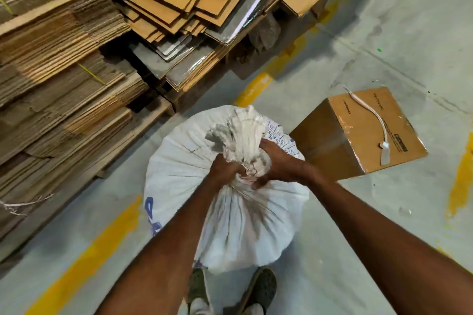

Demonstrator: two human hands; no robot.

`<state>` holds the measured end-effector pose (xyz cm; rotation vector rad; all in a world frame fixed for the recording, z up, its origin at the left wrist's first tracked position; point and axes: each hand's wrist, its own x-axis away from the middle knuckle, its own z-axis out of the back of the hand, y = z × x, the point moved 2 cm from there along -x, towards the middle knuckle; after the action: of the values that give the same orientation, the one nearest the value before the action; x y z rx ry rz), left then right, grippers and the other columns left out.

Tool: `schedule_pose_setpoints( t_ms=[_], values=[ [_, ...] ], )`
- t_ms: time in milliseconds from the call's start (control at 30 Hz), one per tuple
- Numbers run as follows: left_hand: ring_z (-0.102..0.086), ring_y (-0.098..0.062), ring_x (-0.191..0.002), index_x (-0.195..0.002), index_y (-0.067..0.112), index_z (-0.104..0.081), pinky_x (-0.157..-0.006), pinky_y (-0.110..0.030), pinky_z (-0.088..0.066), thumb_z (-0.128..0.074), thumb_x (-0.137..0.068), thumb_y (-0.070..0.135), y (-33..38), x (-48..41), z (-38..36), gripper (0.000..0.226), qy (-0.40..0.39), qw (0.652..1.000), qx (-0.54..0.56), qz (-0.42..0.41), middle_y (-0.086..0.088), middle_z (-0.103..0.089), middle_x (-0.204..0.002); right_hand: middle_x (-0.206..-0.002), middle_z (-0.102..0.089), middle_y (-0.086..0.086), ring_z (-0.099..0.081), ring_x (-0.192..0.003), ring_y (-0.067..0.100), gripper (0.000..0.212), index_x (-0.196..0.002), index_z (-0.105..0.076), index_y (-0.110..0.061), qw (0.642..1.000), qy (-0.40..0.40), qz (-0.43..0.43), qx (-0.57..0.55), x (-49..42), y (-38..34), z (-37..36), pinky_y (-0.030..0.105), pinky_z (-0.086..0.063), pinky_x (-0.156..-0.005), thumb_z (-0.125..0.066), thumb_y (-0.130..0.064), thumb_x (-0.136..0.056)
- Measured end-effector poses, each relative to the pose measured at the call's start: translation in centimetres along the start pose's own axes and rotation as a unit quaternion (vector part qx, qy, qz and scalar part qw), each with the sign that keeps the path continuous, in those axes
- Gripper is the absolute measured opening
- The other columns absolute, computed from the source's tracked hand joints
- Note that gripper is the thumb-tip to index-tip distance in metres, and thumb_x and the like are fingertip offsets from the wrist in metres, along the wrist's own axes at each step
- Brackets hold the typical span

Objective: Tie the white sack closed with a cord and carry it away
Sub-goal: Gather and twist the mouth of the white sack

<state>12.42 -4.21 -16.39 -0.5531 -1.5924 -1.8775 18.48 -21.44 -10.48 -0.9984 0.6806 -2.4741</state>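
My left hand point(225, 169) and right hand point(279, 163) have fingers clamped round the bunched, crinkled neck of the bulging white woven sack point(230, 217).

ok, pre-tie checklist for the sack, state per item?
1. Neck of the white sack gathered into a bunch: ok.
2. Left hand closed on the neck: ok.
3. Right hand closed on the neck: ok.
4. Cord wrapped around the neck: cannot tell, the fingers cover that spot.
5. Spare white cord within sight: ok, it lies on the cardboard box to the right, untouched.
6. Floor path to the right free for carrying: not ok, the box sits close beside the sack.
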Motion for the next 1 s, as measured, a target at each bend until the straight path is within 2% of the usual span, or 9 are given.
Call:
schedule_pose_setpoints(
  t_ms=[67, 100, 267, 367, 433, 533, 733, 833, 1000],
  values=[
    [-0.075, -0.019, -0.075, -0.099, -0.002, -0.073, -0.060, -0.021, -0.057, -0.081, -0.060, -0.006, 1.4, 0.2, 0.2, 0.039, -0.084, 0.996, 0.005, -0.004, -0.005, -0.077, -0.085, -0.158, -0.039, 0.005, -0.035, -0.146, 0.031, 0.151, -0.155, -0.036, -0.014, 0.988, -0.042, -0.026, 0.150, -0.3, 1.3, -0.4, 0.045, -0.031, -0.120, -0.089, -0.081, -0.029],
    [-0.076, -0.018, -0.081, -0.104, 0.000, -0.073, -0.069, -0.023, -0.060, -0.079, -0.065, -0.011, 1.7, -0.1, 0.2, 0.041, -0.132, 0.991, 0.003, -0.013, -0.004, -0.079, -0.091, -0.147, -0.048, 0.006, -0.043, -0.136, 0.031, 0.139, -0.148, -0.045, -0.011, 0.984, -0.042, -0.031, 0.172, -0.5, 1.9, -1.0, 0.041, -0.035, -0.114, -0.091, -0.077, -0.034],
    [-0.066, -0.015, -0.121, -0.132, 0.010, -0.065, -0.108, -0.032, -0.047, -0.085, -0.078, 0.012, 0.6, -1.8, 0.0, 0.057, -0.230, 0.971, 0.011, -0.060, 0.000, -0.072, -0.127, -0.149, -0.051, -0.012, -0.037, -0.138, 0.005, 0.108, -0.145, -0.057, -0.030, 0.998, 0.040, 0.045, -0.010, -2.0, 1.8, -5.4, 0.022, -0.023, -0.121, -0.096, -0.062, -0.049],
    [-0.065, -0.024, -0.123, -0.134, 0.011, -0.063, -0.110, -0.044, -0.047, -0.095, -0.064, 0.039, -0.7, -3.7, -0.3, 0.081, -0.148, 0.977, 0.141, -0.054, -0.006, -0.071, -0.128, -0.128, -0.071, 0.000, -0.061, -0.126, 0.023, 0.085, -0.124, -0.070, -0.028, 0.991, 0.133, -0.002, -0.017, -4.8, 2.5, -7.7, 0.036, -0.048, -0.105, -0.084, -0.078, -0.056],
    [-0.072, -0.027, -0.107, -0.127, 0.011, -0.066, -0.099, -0.049, -0.056, -0.099, -0.038, 0.055, -1.9, -4.6, -0.9, 0.105, -0.026, 0.978, 0.206, 0.032, -0.008, -0.075, -0.115, -0.115, -0.073, 0.004, -0.065, -0.113, 0.026, 0.077, -0.123, -0.067, -0.026, 0.985, 0.157, -0.063, -0.035, -5.8, 2.4, -8.6, 0.038, -0.053, -0.093, -0.081, -0.075, -0.065],
    [-0.066, -0.021, -0.116, -0.135, 0.028, -0.054, -0.098, -0.043, -0.057, -0.094, -0.024, 0.074, -4.3, -6.4, -0.7, 0.127, 0.174, 0.967, 0.185, 0.030, 0.001, -0.067, -0.127, -0.115, -0.075, 0.008, -0.068, -0.110, 0.031, 0.075, -0.123, -0.068, -0.023, 0.975, 0.188, -0.110, -0.038, -6.8, 2.1, -9.7, 0.040, -0.055, -0.088, -0.075, -0.077, -0.070],
    [-0.064, -0.015, -0.119, -0.134, 0.032, -0.054, -0.103, -0.040, -0.052, -0.079, -0.059, 0.075, -4.9, -2.4, -4.1, 0.090, 0.167, 0.980, 0.093, -0.044, 0.006, -0.067, -0.128, -0.115, -0.071, 0.014, -0.068, -0.113, 0.035, 0.059, -0.121, -0.064, -0.015, 0.966, 0.204, -0.161, -0.019, -7.8, 2.3, -10.9, 0.041, -0.054, -0.087, -0.058, -0.062, -0.086],
    [-0.064, -0.029, -0.120, -0.133, 0.020, -0.057, -0.103, -0.040, -0.049, -0.074, -0.071, 0.067, -3.3, -3.9, -5.5, 0.080, 0.214, 0.976, -0.026, 0.027, -0.007, -0.069, -0.126, -0.117, -0.069, 0.016, -0.065, -0.114, 0.038, 0.046, -0.134, -0.053, -0.009, 0.964, 0.206, -0.167, -0.003, -7.8, 1.7, -11.6, 0.043, -0.052, -0.090, -0.055, -0.041, -0.100],
    [-0.077, -0.024, -0.080, -0.110, 0.000, -0.073, -0.066, -0.033, -0.062, -0.084, -0.083, 0.029, -4.4, -8.3, -2.2, 0.041, 0.039, 0.977, 0.203, 0.056, -0.014, -0.078, -0.099, -0.107, -0.065, 0.001, -0.063, -0.101, 0.027, 0.072, -0.112, -0.056, -0.016, 0.957, 0.124, -0.118, -0.233, -6.7, 4.9, -10.3, 0.036, -0.052, -0.082, -0.087, -0.055, -0.060]
  ],
)
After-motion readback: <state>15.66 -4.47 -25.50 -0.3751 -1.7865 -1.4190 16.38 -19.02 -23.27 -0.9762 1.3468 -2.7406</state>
